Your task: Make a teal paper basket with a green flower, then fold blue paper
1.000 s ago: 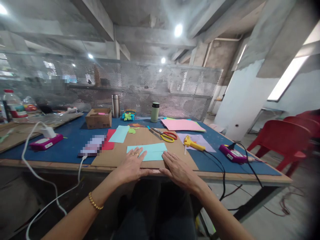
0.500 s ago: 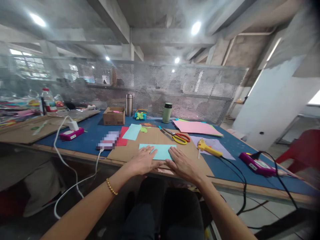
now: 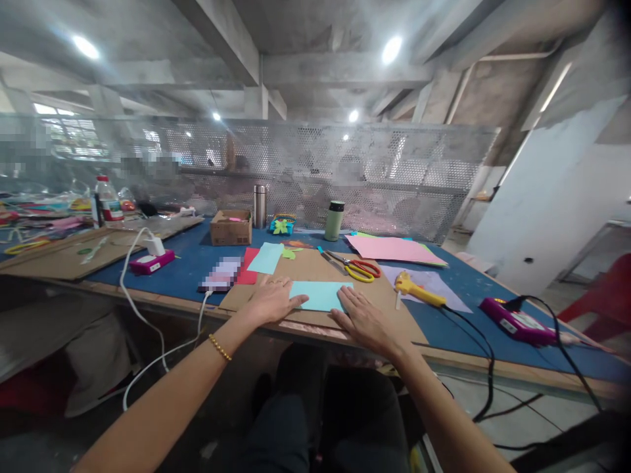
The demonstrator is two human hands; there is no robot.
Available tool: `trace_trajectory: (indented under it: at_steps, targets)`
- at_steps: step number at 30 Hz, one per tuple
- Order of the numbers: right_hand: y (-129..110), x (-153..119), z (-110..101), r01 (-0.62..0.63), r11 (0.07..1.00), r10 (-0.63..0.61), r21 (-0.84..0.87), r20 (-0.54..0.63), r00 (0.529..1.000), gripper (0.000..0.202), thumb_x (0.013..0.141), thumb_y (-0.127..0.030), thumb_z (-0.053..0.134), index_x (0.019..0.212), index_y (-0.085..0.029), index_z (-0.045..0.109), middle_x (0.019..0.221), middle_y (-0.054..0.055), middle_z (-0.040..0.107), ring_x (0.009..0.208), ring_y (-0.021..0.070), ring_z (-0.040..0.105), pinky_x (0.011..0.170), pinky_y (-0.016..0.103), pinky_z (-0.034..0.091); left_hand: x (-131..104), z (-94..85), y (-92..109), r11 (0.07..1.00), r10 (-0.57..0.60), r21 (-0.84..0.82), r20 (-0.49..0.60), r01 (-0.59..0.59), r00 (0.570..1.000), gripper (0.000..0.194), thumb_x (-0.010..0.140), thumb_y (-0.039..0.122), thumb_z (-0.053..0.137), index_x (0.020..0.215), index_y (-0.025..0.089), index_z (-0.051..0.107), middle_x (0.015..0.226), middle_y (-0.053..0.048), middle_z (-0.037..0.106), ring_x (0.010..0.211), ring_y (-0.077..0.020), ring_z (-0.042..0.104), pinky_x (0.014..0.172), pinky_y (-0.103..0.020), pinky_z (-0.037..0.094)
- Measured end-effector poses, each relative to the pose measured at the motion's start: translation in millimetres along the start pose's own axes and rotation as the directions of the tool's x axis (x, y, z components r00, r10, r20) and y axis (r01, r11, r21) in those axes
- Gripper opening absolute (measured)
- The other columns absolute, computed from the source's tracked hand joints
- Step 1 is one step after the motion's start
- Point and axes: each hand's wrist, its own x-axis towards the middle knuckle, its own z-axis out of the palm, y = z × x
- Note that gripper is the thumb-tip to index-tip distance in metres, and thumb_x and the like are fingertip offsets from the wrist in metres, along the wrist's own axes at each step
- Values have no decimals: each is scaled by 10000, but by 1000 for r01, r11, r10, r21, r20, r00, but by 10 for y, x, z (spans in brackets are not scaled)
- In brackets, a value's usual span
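A light blue strip of paper (image 3: 318,297) lies flat on a brown cardboard sheet (image 3: 394,315) at the table's front edge. My left hand (image 3: 272,301) rests on the strip's left end, fingers stretched out. Over its right end lies my right hand (image 3: 362,315), palm down with fingers extended. Neither hand grips anything. Just beyond the strip are scissors (image 3: 361,270) with red and yellow handles. To the left sit a second light blue paper (image 3: 266,258), a red paper (image 3: 249,268) and green paper cutouts (image 3: 289,253).
A yellow glue gun (image 3: 419,290) lies on lilac paper at right, its black cord hanging over the edge near a purple power strip (image 3: 515,323). Pink sheets (image 3: 394,249), a green bottle (image 3: 334,221), a steel flask (image 3: 259,207) and a cardboard box (image 3: 231,228) stand farther back. A phone (image 3: 220,274) is at left.
My left hand has slid left along the blue strip to its left end, uncovering more of the paper. My right hand stays near the right end. The view has shifted slightly.
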Motion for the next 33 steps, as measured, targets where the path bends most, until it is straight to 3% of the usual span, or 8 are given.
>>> trace_trajectory:
  at_steps: [4, 8, 15, 17, 20, 23, 27, 33]
  targets:
    - [-17, 15, -37, -18, 1000, 18, 5, 32, 999, 565, 1039, -497, 393, 1401, -96, 560, 1480, 253, 546, 1444, 370, 452, 1156, 577, 404, 137, -55, 270, 997, -63, 49, 30, 61, 998, 831, 968, 734, 114, 1417, 207, 574, 1224, -189, 736, 1215, -387, 630, 1062, -562, 331]
    - [-45, 24, -88, 5, 1000, -5, -12, 66, 998, 595, 1051, -497, 360, 1378, -43, 562, 1473, 276, 542, 1439, 374, 456, 1168, 543, 394, 272, 34, 489, 990, -104, 101, 33, 101, 994, 917, 945, 761, 104, 1425, 144, 584, 1354, -269, 645, 1362, -428, 502, 1092, -585, 282]
    - [-64, 10, -72, -9, 1000, 9, -13, 26, 1000, 568, 1045, -492, 383, 1368, -64, 570, 1484, 280, 528, 1434, 381, 461, 1147, 583, 408, 185, 25, 210, 958, -251, 143, 6, 247, 968, 931, 935, 774, 230, 1456, 78, 562, 1531, -262, 492, 1478, -496, 324, 1179, -610, 161]
    - [-65, 6, -69, -1, 1000, 2, -10, 22, 1000, 573, 1047, -496, 377, 1371, -63, 568, 1482, 277, 532, 1436, 379, 460, 1152, 574, 407, 126, -13, 166, 954, -254, 135, -107, 267, 961, 914, 933, 780, 227, 1453, 114, 576, 1565, -230, 463, 1495, -499, 288, 1189, -631, 143]
    - [-63, 1, -63, -14, 1000, 15, -6, 19, 1000, 577, 1046, -501, 380, 1374, -66, 568, 1479, 271, 537, 1436, 374, 461, 1159, 566, 402, 46, 54, 198, 989, -46, 128, -231, 77, 972, 863, 981, 718, 167, 1493, 121, 524, 1629, -186, 381, 1553, -394, 221, 1246, -552, 118]
    - [-59, -1, -50, -21, 1000, 21, 6, 20, 1000, 569, 1043, -498, 393, 1390, -79, 560, 1491, 258, 532, 1445, 368, 451, 1162, 573, 399, -20, 218, 202, 988, 153, 26, -68, -151, 986, 764, 1016, 664, 128, 1525, 218, 483, 1642, -113, 380, 1545, -297, 290, 1242, -502, 214]
    - [-53, 3, -50, -20, 1000, 19, 6, 59, 998, 594, 1042, -499, 394, 1429, -68, 526, 1514, 262, 507, 1459, 371, 431, 1167, 579, 392, -118, 300, 55, 990, 131, -60, 10, -131, 991, 784, 1006, 696, 148, 1567, 221, 420, 1661, -122, 324, 1557, -282, 262, 1246, -488, 225]
    - [-59, 28, -159, -14, 999, 20, -46, 114, 993, 597, 1046, -518, 374, 1388, -64, 556, 1466, 278, 545, 1437, 379, 457, 1140, 578, 413, -231, 180, -66, 995, 93, -38, 44, -92, 995, 819, 985, 729, 155, 1575, 221, 407, 1666, -147, 292, 1562, -301, 241, 1246, -534, 195]
